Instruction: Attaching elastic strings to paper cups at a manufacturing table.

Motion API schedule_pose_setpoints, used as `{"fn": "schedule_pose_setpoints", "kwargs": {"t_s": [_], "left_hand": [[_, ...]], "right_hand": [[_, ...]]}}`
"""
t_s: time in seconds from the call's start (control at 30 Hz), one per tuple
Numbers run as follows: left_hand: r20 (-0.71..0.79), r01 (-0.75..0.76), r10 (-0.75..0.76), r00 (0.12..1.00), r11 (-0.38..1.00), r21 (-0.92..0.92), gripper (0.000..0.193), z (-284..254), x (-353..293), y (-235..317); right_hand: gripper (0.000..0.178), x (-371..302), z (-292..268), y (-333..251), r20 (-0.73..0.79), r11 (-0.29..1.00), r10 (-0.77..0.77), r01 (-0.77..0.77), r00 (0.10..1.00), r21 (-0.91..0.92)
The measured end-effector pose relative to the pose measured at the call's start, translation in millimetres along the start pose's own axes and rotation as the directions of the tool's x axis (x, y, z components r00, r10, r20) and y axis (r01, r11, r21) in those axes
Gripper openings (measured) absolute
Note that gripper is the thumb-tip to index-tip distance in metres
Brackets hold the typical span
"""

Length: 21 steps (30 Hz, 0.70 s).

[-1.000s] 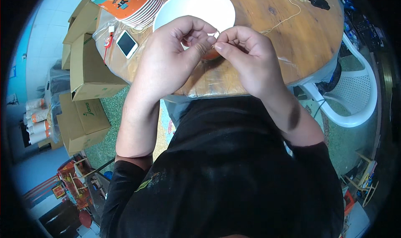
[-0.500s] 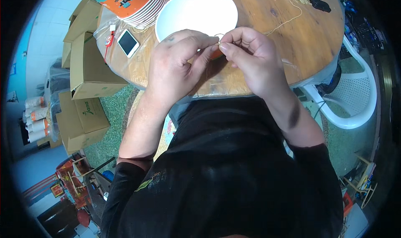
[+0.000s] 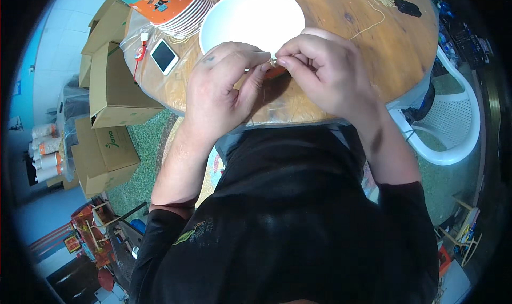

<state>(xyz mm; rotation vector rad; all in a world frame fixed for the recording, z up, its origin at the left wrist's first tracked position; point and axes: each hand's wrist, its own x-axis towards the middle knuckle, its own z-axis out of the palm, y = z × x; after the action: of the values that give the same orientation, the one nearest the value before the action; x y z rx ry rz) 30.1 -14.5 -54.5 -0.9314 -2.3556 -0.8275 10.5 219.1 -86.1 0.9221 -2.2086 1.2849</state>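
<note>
I see both forearms rise from the lower edge, bare below dark sleeves pushed up near the elbows. My left hand (image 3: 224,93) sits left of centre, back upward, fingers curled, thumb and forefinger pinched toward the right. My right hand (image 3: 325,72) sits just beside it on the right, knuckles up, fingers bent inward. The fingertips of both hands meet, touching, at the far middle.

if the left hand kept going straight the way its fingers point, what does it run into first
The left hand points right, fingertips already meeting the right hand over a small orange piece. So likely that hand first; the white bowl lies just beyond, depth unclear.
</note>
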Motion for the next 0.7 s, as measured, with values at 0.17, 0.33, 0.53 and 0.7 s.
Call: {"fn": "schedule_pose_setpoints", "kwargs": {"t_s": [0.17,0.33,0.53,0.7], "left_hand": [[0.002,0.018,-0.018,1.0,0.999,-0.031,0.016,-0.4,-6.7,-4.2],[0.001,-0.002,0.002,1.0,0.999,-0.053,0.016,-1.5,-10.6,-4.8],[0.069,-0.075,0.076,0.995,0.997,-0.019,0.016,-3.7,-10.7,-3.7],[0.07,-0.092,0.093,0.993,0.996,-0.018,0.017,-1.0,-12.8,-5.7]], "right_hand": [[0.011,2.6,-7.1,-5.3,0.089,0.995,0.025,-0.016,0.996,-0.094],[0.011,5.3,-14.7,-8.1,0.112,0.992,0.111,-0.102,0.987,-0.078],[0.012,5.7,-12.8,2.0,0.048,0.985,0.058,-0.049,0.997,-0.166],[0.017,9.0,-14.6,-0.3,0.011,0.989,0.088,-0.086,0.996,-0.117]]}}
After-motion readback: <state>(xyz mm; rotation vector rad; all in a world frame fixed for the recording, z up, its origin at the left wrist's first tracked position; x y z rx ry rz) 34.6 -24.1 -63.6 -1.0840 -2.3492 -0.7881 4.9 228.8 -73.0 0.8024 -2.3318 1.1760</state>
